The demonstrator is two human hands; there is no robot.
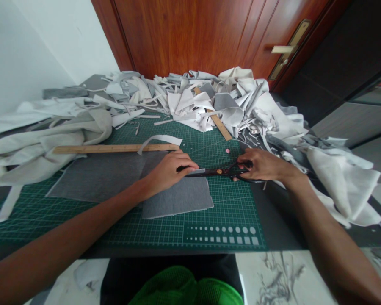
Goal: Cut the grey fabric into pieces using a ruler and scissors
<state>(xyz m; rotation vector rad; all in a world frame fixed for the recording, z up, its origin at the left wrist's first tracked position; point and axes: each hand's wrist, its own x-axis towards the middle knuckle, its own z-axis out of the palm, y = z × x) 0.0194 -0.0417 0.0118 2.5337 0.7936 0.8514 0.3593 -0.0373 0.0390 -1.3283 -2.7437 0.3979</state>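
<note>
My right hand [263,165] is closed around the handles of dark scissors [219,172], whose blades point left along the upper edge of a grey fabric piece [180,201]. Thumb and fingers of my left hand [171,169] pinch that fabric at its upper edge, right by the blades. A narrow light strip lies over the blades beside my left fingertips. Under my left forearm a second grey fabric piece [98,176] lies flat. My left hand covers the blade tips.
A green cutting mat [228,203] covers the table. Behind my left hand lies a wooden ruler [120,148] with a curled white strip [161,138] across it. Another ruler [220,126] pokes from heaped fabric scraps [190,103]. More cloth [343,182] lies at right; a wooden door [184,34] stands behind.
</note>
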